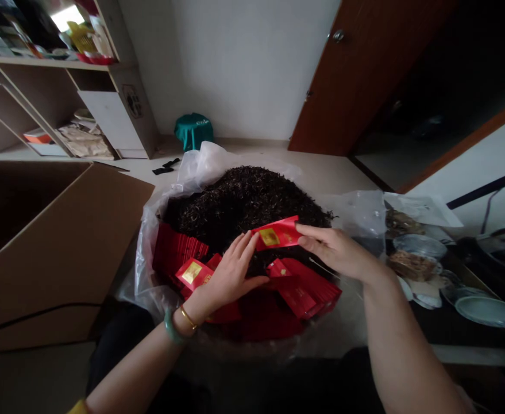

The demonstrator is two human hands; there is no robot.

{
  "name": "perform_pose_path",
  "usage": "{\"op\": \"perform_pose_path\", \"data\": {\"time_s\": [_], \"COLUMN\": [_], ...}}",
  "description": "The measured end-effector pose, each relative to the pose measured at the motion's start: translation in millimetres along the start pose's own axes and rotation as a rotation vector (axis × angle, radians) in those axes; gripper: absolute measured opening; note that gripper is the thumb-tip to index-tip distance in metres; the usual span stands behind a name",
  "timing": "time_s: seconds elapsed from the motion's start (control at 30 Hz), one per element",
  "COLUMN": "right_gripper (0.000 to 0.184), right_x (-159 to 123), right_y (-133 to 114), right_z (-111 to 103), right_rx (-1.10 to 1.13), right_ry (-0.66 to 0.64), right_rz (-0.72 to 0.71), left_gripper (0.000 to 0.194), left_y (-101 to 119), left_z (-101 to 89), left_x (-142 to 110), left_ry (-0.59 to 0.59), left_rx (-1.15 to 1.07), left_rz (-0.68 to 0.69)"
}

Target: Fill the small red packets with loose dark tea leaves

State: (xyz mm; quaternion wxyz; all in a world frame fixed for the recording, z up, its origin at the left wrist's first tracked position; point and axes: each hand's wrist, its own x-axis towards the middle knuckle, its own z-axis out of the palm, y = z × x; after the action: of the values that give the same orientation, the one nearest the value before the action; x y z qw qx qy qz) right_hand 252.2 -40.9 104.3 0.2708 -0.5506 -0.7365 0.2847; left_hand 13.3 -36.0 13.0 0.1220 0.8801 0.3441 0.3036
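Observation:
A small red packet (278,232) with a gold panel lies crosswise between my hands, above a heap of dark, dry, tea-like leaves (252,192). My right hand (338,250) pinches its right end between thumb and fingers. At the left end, the fingertips of my left hand (230,273) touch the packet, fingers stretched and thumb apart. Beneath my right hand lies a fanned stack of red packets (306,290). Another row of red packets (177,247) stands at the left, and a loose red packet (192,272) with a gold panel rests beside my left wrist.
Clear plastic sheeting (149,230) lines the container around the leaves. An open cardboard box (62,247) stands at the left. To the right, plastic tubs (420,246) and a pale lid (489,310) sit on a dark surface. A green bag (194,131) is by the wall.

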Motion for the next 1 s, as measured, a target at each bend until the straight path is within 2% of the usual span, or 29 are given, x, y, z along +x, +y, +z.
{"op": "perform_pose_path", "data": {"time_s": [0.07,0.13,0.17,0.23,0.33,0.47,0.53,0.63,0.73,0.87,0.93,1.0], "right_gripper": [0.043,0.039,0.031,0.02,0.022,0.022,0.017,0.015,0.019,0.03,0.034,0.038], "right_x": [4.3,8.8,10.7,13.0,13.6,13.9,15.0,17.8,21.2,24.5,25.2,25.4], "right_y": [-8.3,-17.6,-21.5,-26.7,-28.8,-28.3,-27.9,-26.3,-22.9,-17.7,-15.3,-12.8], "right_z": [20.6,46.9,59.2,78.0,88.7,88.0,88.7,93.1,99.2,107.0,111.0,114.6], "right_rx": [0.095,0.137,0.085,-0.071,-0.231,-0.156,-0.04,0.186,0.421,0.61,0.671,0.694], "right_ry": [0.021,0.04,0.044,0.134,0.286,0.352,0.33,0.188,0.062,-0.074,-0.069,0.01], "right_rz": [-0.016,-0.062,-0.072,-0.072,-0.119,-0.209,-0.184,-0.097,-0.018,0.069,0.084,0.087], "left_gripper": [0.093,0.082,0.075,0.061,0.052,0.054,0.053,0.051,0.044,0.037,0.034,0.033], "left_y": [-1.2,-3.2,-4.3,-6.1,-6.3,-5.0,-5.6,-8.0,-10.9,-14.7,-15.9,-16.1], "left_z": [1.9,1.3,-0.1,-5.0,-14.1,-20.9,-21.1,-20.9,-22.3,-23.6,-23.2,-22.9], "left_x": [0.6,1.2,1.4,1.7,2.7,3.9,3.5,2.0,0.8,2.0,3.8,5.5], "left_ry": [0.116,0.208,0.237,0.261,0.261,0.272,0.288,0.303,0.274,0.191,0.174,0.194], "left_rx": [0.071,0.148,0.182,0.246,0.319,0.35,0.343,0.33,0.328,0.312,0.304,0.304], "left_rz": [-0.019,-0.069,-0.088,-0.091,-0.038,-0.001,-0.011,-0.007,0.038,0.096,0.132,0.165]}}
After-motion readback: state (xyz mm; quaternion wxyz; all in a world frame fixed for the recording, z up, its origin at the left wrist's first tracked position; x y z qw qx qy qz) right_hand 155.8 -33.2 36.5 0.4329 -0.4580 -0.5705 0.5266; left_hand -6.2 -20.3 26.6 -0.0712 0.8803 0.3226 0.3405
